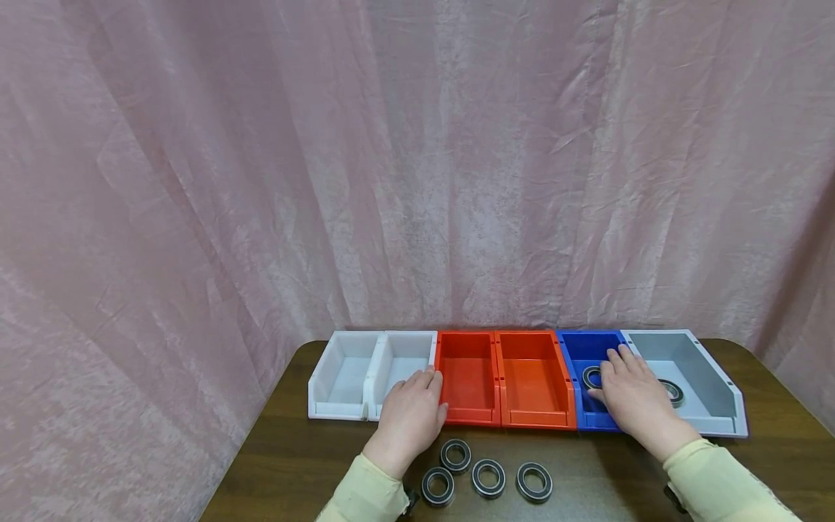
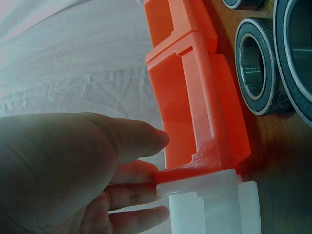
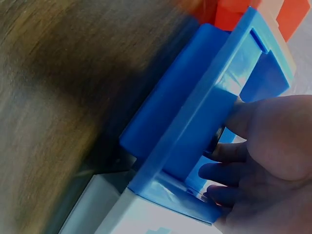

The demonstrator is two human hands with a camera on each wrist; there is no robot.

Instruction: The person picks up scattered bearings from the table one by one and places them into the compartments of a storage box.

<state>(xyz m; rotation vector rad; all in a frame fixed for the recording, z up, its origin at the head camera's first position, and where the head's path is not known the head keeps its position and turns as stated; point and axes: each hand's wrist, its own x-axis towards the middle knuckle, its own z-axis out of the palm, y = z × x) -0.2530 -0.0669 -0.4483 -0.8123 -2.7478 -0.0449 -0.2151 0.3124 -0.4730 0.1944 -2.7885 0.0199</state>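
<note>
My left hand (image 1: 409, 409) rests at the divide between a white bin (image 1: 403, 355) and a red bin (image 1: 466, 377), its fingers extended and nothing held. In the left wrist view, its fingertips (image 2: 156, 139) are at the bins' rims. My right hand (image 1: 636, 391) reaches into the blue bin (image 1: 590, 344), with a ball bearing (image 1: 588, 377) between thumb and index finger. Only a dark sliver of that bearing (image 3: 215, 139) shows in the right wrist view; the fingers hide the rest. Another bearing (image 1: 675, 392) lies in the grey bin (image 1: 691, 370), partly covered by the right hand.
Several loose bearings lie on the wooden table (image 1: 274, 464) in front of the bins, including one bearing (image 1: 534, 483) apart on the right. An orange bin (image 1: 531, 373) stands between red and blue, another white bin (image 1: 349, 362) at the far left. A pink curtain (image 1: 417, 181) hangs behind.
</note>
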